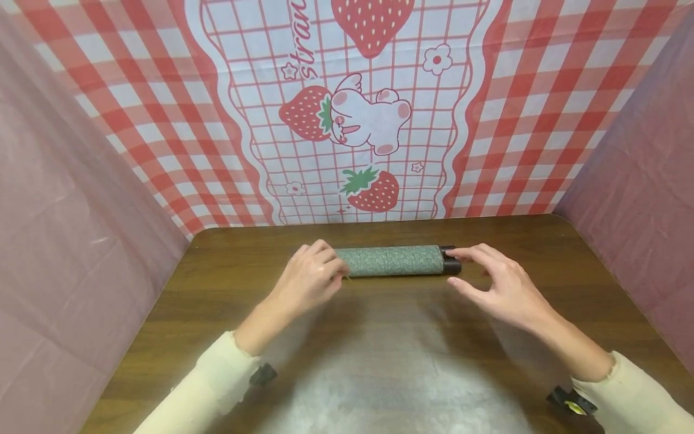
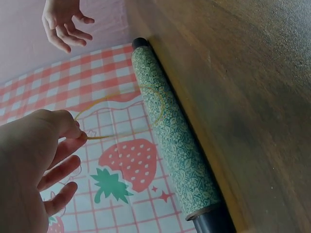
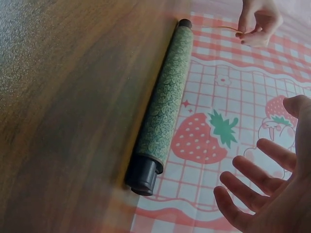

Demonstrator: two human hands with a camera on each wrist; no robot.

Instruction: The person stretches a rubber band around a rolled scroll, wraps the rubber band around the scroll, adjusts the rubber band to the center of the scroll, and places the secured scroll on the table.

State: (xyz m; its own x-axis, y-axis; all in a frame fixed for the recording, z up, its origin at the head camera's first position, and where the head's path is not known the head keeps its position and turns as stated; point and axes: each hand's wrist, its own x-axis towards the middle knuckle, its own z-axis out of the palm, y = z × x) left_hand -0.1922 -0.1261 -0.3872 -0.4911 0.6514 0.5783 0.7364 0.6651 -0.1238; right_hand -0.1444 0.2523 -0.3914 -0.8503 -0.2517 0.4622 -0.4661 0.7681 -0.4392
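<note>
Your left hand pinches a yellow band, your right hand open beside the patterned roll near the bench's far edge — apparently banding work, next calling for a steadied roll.

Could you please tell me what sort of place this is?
Probably a curtained booth arranged for tabletop work: a wood-grain table, a strawberry-print cloth behind it, and pink drapes on both sides.

Head view: green roll partly behind left hand
</note>
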